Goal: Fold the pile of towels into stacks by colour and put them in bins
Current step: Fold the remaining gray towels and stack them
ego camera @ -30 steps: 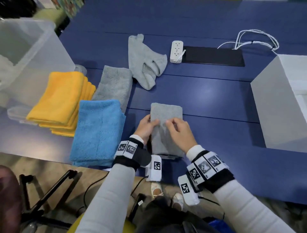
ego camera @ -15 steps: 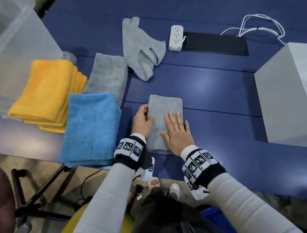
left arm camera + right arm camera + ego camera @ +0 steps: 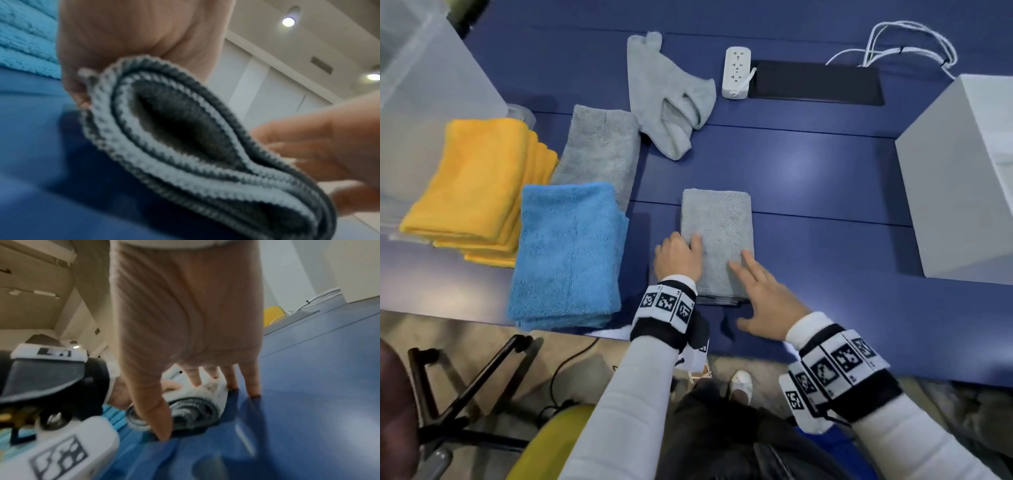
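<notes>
A folded grey towel (image 3: 717, 236) lies on the blue table (image 3: 808, 178) in front of me. My left hand (image 3: 679, 253) grips its near left edge, thumb on top and fingers curled under; in the left wrist view the grey towel's (image 3: 185, 146) layers are lifted there. My right hand (image 3: 755, 286) is open with its fingers spread, touching the near right corner, the thumb on the table. A second folded grey towel (image 3: 599, 147) lies at the left, and an unfolded grey towel (image 3: 671, 99) further back. A yellow stack (image 3: 479, 185) and a blue stack (image 3: 568, 253) lie at the left.
A clear plastic bin (image 3: 431, 85) stands at the far left behind the yellow stack. A white bin (image 3: 962, 178) stands at the right edge. A power strip (image 3: 736, 72), a black pad (image 3: 815, 82) and white cables (image 3: 911, 44) lie at the back.
My right hand has slid back from lying flat on the towel to its near right corner. My left hand stays at the left edge, now lifting it slightly.
</notes>
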Tool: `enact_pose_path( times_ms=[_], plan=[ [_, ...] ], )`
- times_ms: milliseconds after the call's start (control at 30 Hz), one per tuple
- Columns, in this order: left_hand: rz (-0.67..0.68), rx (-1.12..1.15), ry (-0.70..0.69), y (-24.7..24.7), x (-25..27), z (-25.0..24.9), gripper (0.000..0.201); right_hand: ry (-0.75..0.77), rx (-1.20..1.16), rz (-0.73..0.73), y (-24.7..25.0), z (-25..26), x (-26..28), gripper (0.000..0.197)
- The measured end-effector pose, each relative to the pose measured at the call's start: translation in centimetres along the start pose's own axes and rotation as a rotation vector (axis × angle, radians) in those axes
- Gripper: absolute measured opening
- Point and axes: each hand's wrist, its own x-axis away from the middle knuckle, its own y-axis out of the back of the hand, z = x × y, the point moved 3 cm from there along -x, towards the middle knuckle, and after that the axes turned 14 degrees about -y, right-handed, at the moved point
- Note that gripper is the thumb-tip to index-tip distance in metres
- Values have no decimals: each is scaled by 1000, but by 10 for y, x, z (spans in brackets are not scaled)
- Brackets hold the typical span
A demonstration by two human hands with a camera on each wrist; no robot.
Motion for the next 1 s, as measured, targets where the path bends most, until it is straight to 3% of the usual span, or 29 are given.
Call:
enact_pose_path(
  times_ms=[267, 433, 500, 567, 667, 833, 900, 1000],
  plan=[
    [123, 324, 175, 0, 0, 4, 48, 13, 79, -257, -7, 2, -6, 77],
    [123, 417, 216, 3, 3, 8, 49, 54, -85, -380, -2, -5, -3, 43],
    [119, 450, 227, 1, 2, 12, 48, 74, -107, -511, 2, -4, -2, 36],
    [118, 484, 252, -1, 1, 14, 50, 60, -51, -673, 3, 1, 0, 33],
    [84, 573, 277, -5, -3, 16, 51, -5, 89, -734, 0, 5, -1, 42],
    [84, 632, 306, -17, -3, 27, 48, 198, 129, -1005, 15, -4, 7, 32],
    [67, 623, 297, -16, -1, 26, 46, 265, 147, -1025, 13, -9, 6, 33],
    [31, 516, 231, -10, 3, 21, 44, 262, 222, -905, -4, -21, -4, 39]
  ],
)
